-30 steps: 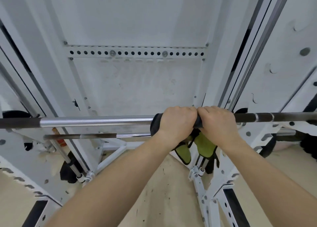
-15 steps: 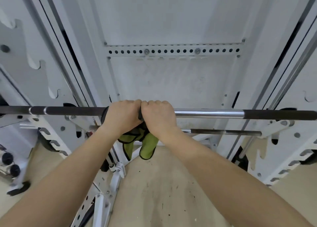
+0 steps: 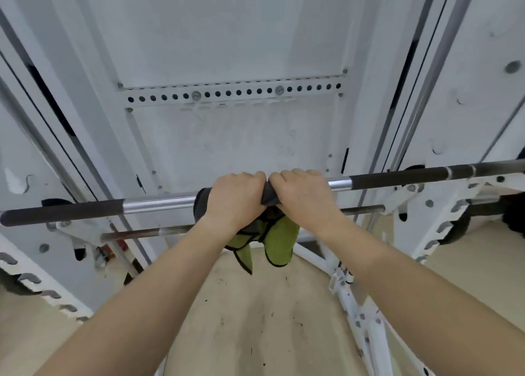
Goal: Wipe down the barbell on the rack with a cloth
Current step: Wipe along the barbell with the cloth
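— Nearest the camera, what have the hands got?
— The left hand [image 3: 237,198] and right hand [image 3: 302,195], side by side, are clenched round a dark-and-green cloth [image 3: 272,235] wrapped over the barbell [image 3: 397,180].
— And beyond?
— It lies across the white rack [image 3: 233,91].

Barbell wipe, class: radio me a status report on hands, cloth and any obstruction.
Left hand and right hand side by side, both clamped on cloth wrapped round barbell. Cloth ends hang green below. Nothing blocking the bar either side.
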A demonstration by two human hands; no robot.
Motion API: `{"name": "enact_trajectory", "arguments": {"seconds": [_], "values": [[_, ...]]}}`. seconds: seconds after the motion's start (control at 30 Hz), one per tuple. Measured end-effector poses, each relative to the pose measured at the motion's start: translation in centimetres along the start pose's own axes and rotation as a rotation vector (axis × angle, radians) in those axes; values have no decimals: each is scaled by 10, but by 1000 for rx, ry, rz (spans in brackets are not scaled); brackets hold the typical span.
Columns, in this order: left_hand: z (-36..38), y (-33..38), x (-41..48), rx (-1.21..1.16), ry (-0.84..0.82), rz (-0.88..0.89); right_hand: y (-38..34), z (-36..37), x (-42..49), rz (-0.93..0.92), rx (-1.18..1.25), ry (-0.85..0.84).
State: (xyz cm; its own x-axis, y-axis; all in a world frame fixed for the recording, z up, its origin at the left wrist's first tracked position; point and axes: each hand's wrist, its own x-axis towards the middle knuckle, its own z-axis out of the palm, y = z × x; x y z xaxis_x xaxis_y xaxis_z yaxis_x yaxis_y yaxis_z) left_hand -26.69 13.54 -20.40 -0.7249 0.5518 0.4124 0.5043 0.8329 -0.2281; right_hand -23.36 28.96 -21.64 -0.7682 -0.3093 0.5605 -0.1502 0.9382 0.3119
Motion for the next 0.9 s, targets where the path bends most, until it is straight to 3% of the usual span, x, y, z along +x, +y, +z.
{"name": "enact_trajectory", "arguments": {"seconds": [0.27,0.47,0.63,0.77,0.9], "values": [[-3,161,80,-18,53,51,162,7,-80,13,-27,2],[1,227,117,-14,68,59,242,16,-113,-27,2,-6],[-4,297,152,-28,32,88,305,19,-145,74,-5,-80],[-13,330,168,-61,11,101,334,23,-160,157,-29,-95],[-18,319,164,-135,-16,137,315,22,-154,263,1,-48]]}}
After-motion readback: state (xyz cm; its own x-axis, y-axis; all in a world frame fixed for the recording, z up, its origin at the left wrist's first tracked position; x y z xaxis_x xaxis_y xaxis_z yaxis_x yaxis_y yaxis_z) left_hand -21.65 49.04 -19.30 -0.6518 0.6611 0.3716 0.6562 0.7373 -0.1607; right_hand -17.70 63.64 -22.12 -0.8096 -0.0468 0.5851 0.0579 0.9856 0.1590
